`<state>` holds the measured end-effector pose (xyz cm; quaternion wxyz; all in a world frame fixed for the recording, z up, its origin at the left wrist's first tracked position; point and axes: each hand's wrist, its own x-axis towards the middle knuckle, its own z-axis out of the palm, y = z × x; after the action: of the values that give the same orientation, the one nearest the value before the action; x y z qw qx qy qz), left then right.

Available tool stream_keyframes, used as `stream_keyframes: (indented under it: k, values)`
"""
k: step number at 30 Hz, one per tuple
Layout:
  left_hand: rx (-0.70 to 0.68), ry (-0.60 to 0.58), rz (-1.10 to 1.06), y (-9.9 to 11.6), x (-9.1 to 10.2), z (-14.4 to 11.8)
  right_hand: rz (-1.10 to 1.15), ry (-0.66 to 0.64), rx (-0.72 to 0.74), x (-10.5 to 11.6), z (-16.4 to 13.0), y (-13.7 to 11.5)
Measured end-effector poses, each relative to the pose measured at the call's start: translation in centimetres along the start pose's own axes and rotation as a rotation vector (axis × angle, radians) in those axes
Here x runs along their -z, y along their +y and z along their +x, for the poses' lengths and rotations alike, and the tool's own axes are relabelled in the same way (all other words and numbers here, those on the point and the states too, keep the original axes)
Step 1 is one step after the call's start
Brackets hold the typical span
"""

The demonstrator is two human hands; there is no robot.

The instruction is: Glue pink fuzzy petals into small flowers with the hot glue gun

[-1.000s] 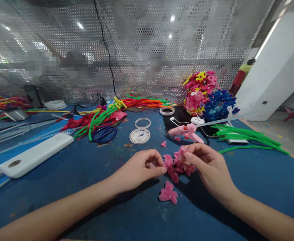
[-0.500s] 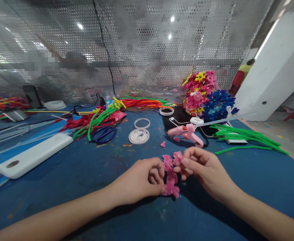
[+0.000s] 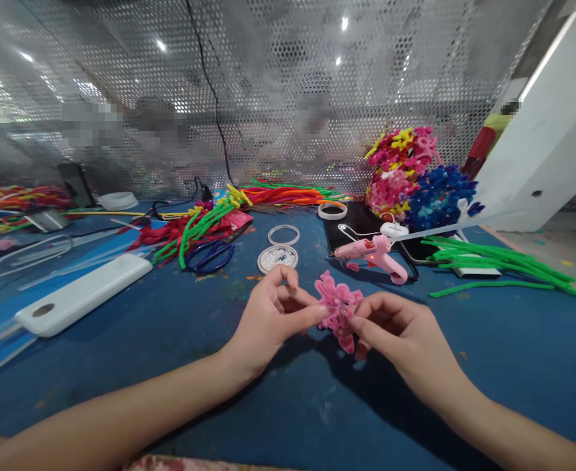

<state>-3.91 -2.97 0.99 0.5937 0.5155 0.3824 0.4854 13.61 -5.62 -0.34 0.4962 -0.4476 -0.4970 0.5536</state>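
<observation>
Both hands pinch 1 pink flower cluster [image 3: 339,306] just above the blue worktop [image 3: 170,340]: the left hand [image 3: 274,318] clamps its left edge, the right hand [image 3: 396,333] its right. Bare worktop lies open in front and to the left; the pink glue gun [image 3: 374,254] sits close behind. 0.5 s ago the cluster lay lower, with loose petals on the worktop; now they are gathered and lifted.

The small pink flower of fuzzy pipe cleaner [image 3: 338,307] looks soft and furry. The blue table top [image 3: 170,340] is matt and a bit scuffed. The pink plastic glue gun [image 3: 374,255] looks smooth and shiny. The silver wall of metal with tiny holes [image 3: 278,98] gleams.
</observation>
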Motion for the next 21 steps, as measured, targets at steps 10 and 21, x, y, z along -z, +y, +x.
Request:
stream_keyframes:
  k: [10,21]
  values:
    - [0.019,-0.039,0.049,-0.05,-0.22,-0.36,0.028,0.045,-0.026,-0.03,-0.25,-0.19]
    - [-0.053,-0.086,0.036,0.08,-0.61,-0.8,0.004,0.06,-0.04,-0.02,-0.16,-0.09]
